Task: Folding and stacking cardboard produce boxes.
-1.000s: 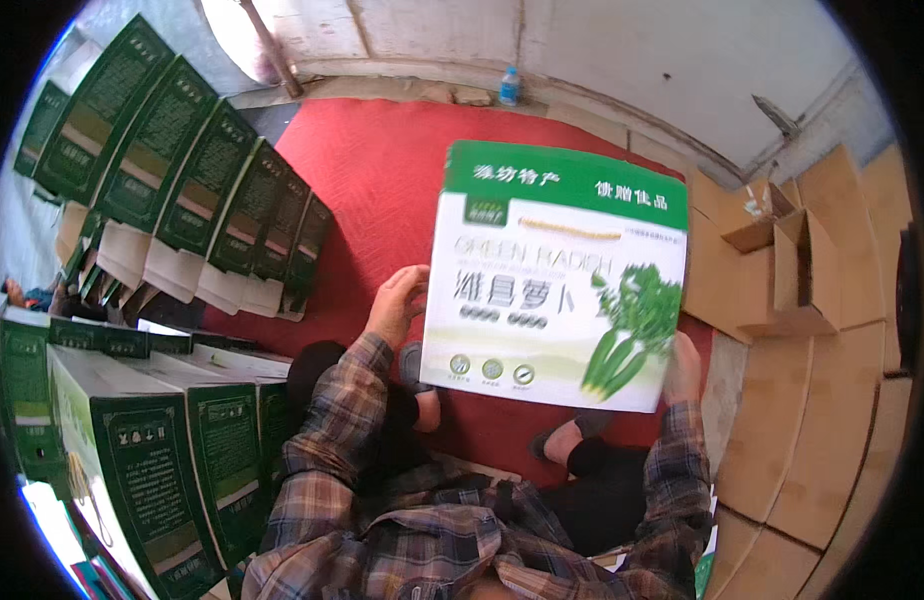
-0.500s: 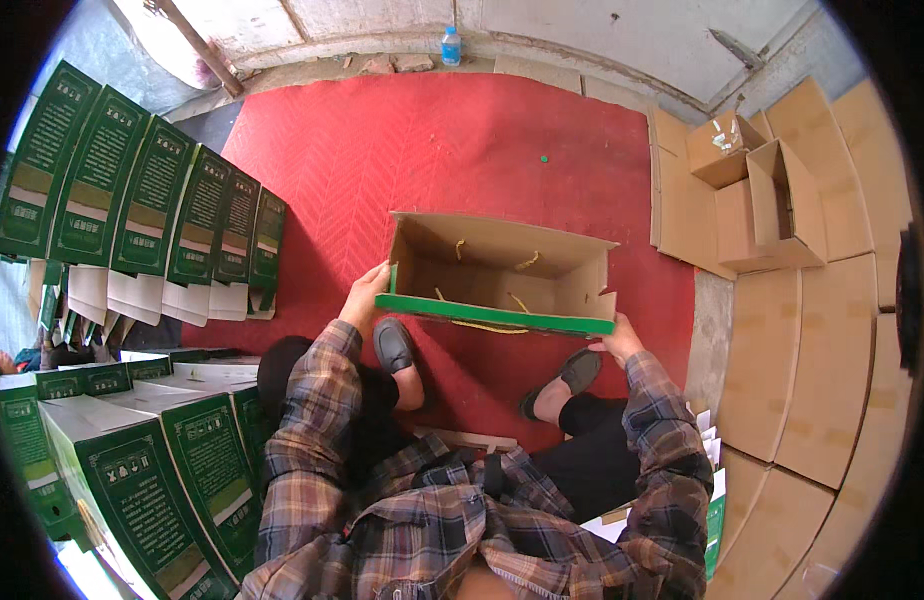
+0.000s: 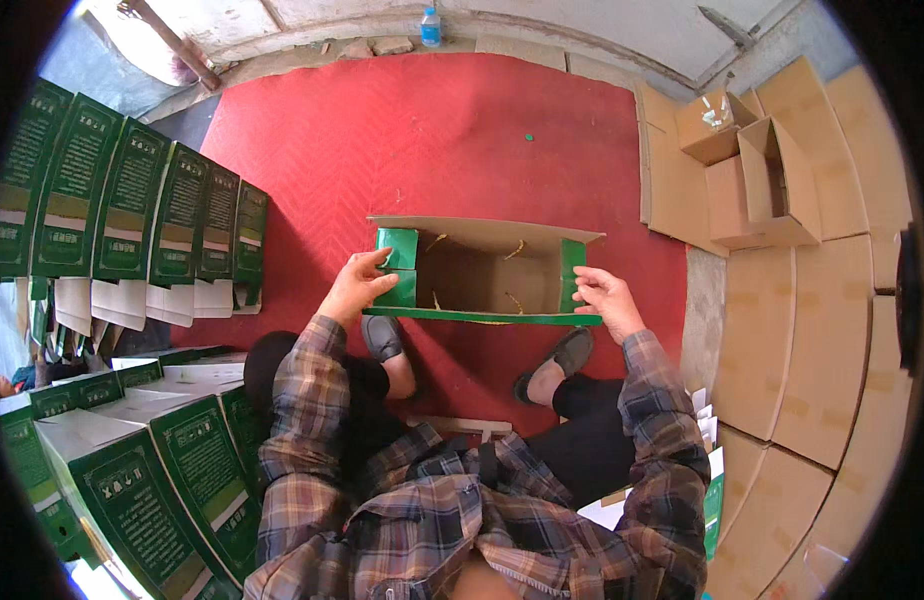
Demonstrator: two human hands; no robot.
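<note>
Box (image 3: 487,272) is mid-scene over the red mat (image 3: 362,140); green end flaps (image 3: 397,248) fold inward, top remains uncovered. Left hand (image 3: 357,285) spreads on left flaps; right hand (image 3: 610,298) half-curls at right flap (image 3: 573,262); cannot tell if either grips. Green cartons (image 3: 132,215), left, carry pale lettering and symbols, mostly illegible.

Rows of green cartons (image 3: 127,205) and brown cardboard boxes (image 3: 757,340) suggest a small packing workshop.
</note>
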